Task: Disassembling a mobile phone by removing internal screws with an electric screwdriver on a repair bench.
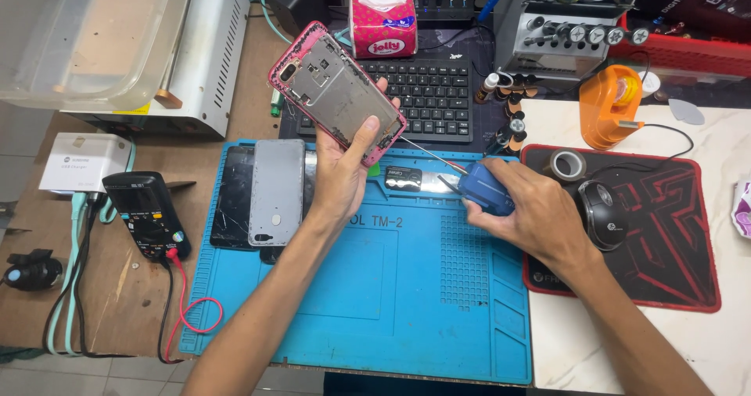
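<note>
You see the bench under bright, even overhead light. Shadows beneath your arms fall soft on the blue mat [407, 286]. Mild glare whitens the marble top [704, 349]. Focus stays sharp centrally; edges bow slightly outward.

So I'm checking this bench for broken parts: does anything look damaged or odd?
Yes. The black phone screen on the blue repair mat is cracked, with fracture lines across the glass. The pink-framed phone in the left hand is opened, its insides bare. The right hand grips a blue screwdriver.
</note>
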